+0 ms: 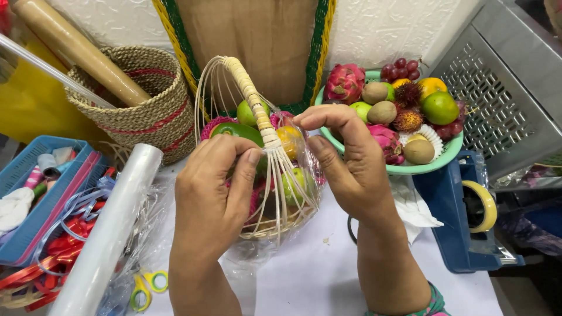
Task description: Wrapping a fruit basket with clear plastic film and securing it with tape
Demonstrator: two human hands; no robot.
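Both hands are drawing clear plastic wrap up to the handle of the small pale wicker basket (257,193) of green and orange fruit at the worktop's centre, left hand (213,193) and right hand (345,158) pinching film at its base, a step that wants steady tension, while at two o'clock the round green plastic bowl (427,167) holds mixed fruit.

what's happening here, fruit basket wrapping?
Looks like it. A person's left hand and right hand pinch clear film against the handle of a small wicker basket filled with fruit. A roll of clear wrap lies to the left, beside scissors and ribbons. A green bowl of mixed fruit sits behind, to the right.
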